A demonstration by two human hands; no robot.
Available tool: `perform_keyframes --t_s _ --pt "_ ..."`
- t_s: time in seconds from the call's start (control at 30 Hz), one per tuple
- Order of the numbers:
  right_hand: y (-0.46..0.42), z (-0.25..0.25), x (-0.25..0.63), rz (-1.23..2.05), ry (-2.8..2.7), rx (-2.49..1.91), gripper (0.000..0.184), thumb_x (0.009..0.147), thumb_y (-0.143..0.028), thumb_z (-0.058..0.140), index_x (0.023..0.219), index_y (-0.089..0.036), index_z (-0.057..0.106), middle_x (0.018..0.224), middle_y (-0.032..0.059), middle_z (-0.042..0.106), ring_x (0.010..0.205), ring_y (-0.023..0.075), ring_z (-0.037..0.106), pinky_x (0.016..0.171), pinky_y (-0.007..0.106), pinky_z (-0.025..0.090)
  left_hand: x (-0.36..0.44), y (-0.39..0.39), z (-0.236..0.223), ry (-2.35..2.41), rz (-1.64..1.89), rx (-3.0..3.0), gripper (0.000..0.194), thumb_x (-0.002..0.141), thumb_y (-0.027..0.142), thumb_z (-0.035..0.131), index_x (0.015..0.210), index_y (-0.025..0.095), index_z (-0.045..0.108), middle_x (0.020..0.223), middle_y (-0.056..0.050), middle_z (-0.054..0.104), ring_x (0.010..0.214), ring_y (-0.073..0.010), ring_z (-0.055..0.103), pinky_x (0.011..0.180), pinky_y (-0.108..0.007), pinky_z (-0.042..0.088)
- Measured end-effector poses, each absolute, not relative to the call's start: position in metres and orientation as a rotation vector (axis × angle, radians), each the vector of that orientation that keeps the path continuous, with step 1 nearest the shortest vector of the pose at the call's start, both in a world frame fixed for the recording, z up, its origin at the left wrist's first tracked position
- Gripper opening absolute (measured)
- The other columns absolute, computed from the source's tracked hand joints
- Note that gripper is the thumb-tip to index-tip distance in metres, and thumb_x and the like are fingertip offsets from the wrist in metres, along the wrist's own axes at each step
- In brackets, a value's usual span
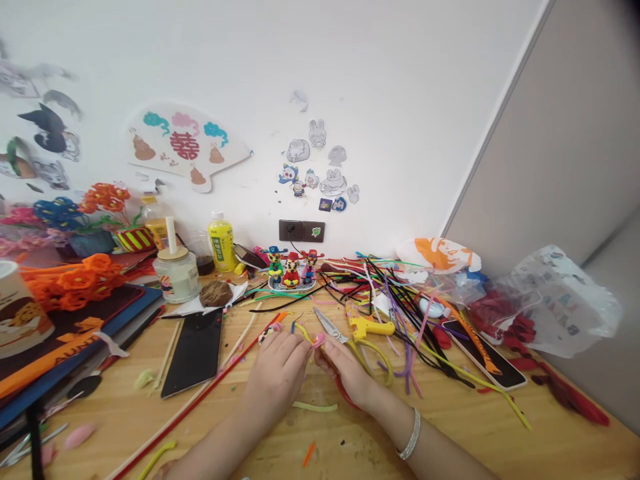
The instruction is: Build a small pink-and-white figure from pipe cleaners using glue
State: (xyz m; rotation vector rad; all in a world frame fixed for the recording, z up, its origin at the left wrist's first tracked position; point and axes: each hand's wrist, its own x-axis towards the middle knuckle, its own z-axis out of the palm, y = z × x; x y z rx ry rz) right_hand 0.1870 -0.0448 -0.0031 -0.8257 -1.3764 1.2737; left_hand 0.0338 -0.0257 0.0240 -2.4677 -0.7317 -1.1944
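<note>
Hands [280, 373] [345, 373] pinch a pink piece [319, 340]; jar [176, 275] holds a candle [171, 235].

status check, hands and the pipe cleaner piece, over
Left hand and right hand pinching small pink-yellow pipe cleaner piece. Scissors close behind.

Two hands, the left hand [275, 373] and the right hand [345, 373], work on one table [350, 440]. There is one pair of scissors [330, 327], one yellow glue gun [367, 327], one yellow bottle [221, 245], one glass jar [176, 273], three small figurines [291, 267], two dark phones [194, 350] [483, 353], and pipe cleaners [400, 313] too many to count.
</note>
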Motion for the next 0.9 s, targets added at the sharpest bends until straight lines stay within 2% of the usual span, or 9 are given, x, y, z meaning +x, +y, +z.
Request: perform_keyframes --t_s 0.33,0.57,0.7,0.9 --pt "-0.044 -0.007 0.19 1.151 -1.366 -0.872 0.026 0.086 -0.044 0.039 0.076 -0.021 0.047 0.07 -0.0019 0.04 0.065 0.0121 0.039 0.064 0.024 0.036 0.033 -0.023 0.022 -0.757 -1.169 -2.454 0.016 0.08 0.007 0.041 0.084 0.017 0.053 0.075 -0.004 0.06 0.069 -0.0158 0.053 0.077 -0.036 0.043" --pt "-0.046 -0.009 0.194 0.952 -1.489 -1.003 0.027 0.088 -0.042 0.036 0.093 -0.022 0.053 0.085 0.002 0.052 0.079 0.0154 0.048 0.074 0.028 0.04 0.032 -0.022 0.026 -0.802 -1.118 -2.388 0.012 0.082 0.011 0.043 0.082 0.017 0.054 0.071 -0.003 0.06 0.07 -0.0172 0.054 0.068 -0.033 0.043" --pt "-0.049 -0.004 0.194 0.852 -1.588 -1.073 0.028 0.089 -0.041 0.034 0.098 -0.023 0.054 0.088 0.0024 0.055 0.081 0.0158 0.05 0.074 0.027 0.04 0.032 -0.023 0.026 -0.805 -1.089 -2.392 0.012 0.082 0.011 0.043 0.082 0.017 0.054 0.071 -0.003 0.059 0.07 -0.0168 0.054 0.069 -0.033 0.043" --pt "-0.051 0.003 0.194 0.724 -1.618 -1.123 0.029 0.09 -0.04 0.032 0.093 -0.021 0.054 0.083 0.0012 0.055 0.077 0.0153 0.049 0.07 0.026 0.039 0.031 -0.021 0.023 -0.82 -1.059 -2.397 0.014 0.083 0.012 0.041 0.081 0.016 0.054 0.071 -0.003 0.058 0.073 -0.0172 0.053 0.071 -0.034 0.043"
